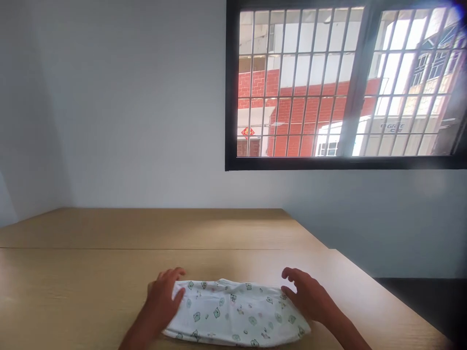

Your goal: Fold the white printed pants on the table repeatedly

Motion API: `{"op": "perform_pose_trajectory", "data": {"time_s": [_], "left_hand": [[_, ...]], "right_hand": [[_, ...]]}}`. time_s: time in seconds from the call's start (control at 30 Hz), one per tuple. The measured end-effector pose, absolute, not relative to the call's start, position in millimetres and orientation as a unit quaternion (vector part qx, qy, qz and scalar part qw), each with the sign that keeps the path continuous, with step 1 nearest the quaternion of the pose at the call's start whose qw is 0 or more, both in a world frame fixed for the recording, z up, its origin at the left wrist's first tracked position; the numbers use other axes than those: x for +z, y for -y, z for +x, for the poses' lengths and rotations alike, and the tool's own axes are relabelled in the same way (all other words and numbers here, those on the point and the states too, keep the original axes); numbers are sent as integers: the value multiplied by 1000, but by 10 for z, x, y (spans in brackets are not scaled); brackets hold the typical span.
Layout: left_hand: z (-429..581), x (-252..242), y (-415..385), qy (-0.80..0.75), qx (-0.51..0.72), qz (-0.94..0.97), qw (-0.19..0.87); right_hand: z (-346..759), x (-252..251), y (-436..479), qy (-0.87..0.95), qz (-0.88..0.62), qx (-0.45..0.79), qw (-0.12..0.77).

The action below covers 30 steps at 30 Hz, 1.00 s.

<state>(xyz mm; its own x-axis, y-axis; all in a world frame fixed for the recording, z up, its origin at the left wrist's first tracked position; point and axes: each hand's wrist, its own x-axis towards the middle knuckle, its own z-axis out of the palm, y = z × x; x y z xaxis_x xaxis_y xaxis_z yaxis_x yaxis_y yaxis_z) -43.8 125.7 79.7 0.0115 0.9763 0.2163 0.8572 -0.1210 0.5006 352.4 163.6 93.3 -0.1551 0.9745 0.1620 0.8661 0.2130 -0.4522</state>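
Note:
A folded white cloth [233, 313] with small green printed shapes lies flat on the wooden table [91, 287], near its front edge. My left hand [164, 296] rests on the cloth's left end, fingers spread and flat. My right hand [306, 291] lies on the cloth's right end, fingers apart and slightly curled. Neither hand grips anything. Both forearms enter from the bottom of the picture.
The table is two wooden tops joined by a seam [164, 249], reaching back to a plain white wall [127, 121]. The table's right edge [383, 291] drops to a dark floor. A barred window [343, 82] sits above right.

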Motion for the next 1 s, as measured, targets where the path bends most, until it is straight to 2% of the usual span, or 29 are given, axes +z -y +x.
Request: {"op": "perform_pose_trajectory", "data": {"time_s": [0.07,0.17,0.23,0.4,0.67,0.87,1.0], "left_hand": [[-115,742,-1121,-625,228,741,90],[338,765,-1002,-573,117,804,101],[549,757,-1029,-552,77,824,105],[555,519,-1179,-514,101,850,59],[-374,494,-1055,-628,65,776,-2],[437,572,-1229,-583,75,808,-24],[651,440,-1212,-547,71,834,-17]], "right_hand": [[3369,896,-1566,794,-551,93,240],[2994,827,-1429,857,-448,43,253],[2688,729,-1359,873,-436,28,219],[2345,509,-1325,898,-415,72,125],[3249,620,-1274,823,-566,-38,16],[2411,696,-1285,841,-534,-13,89],[2275,563,-1342,865,-496,13,73]]}}
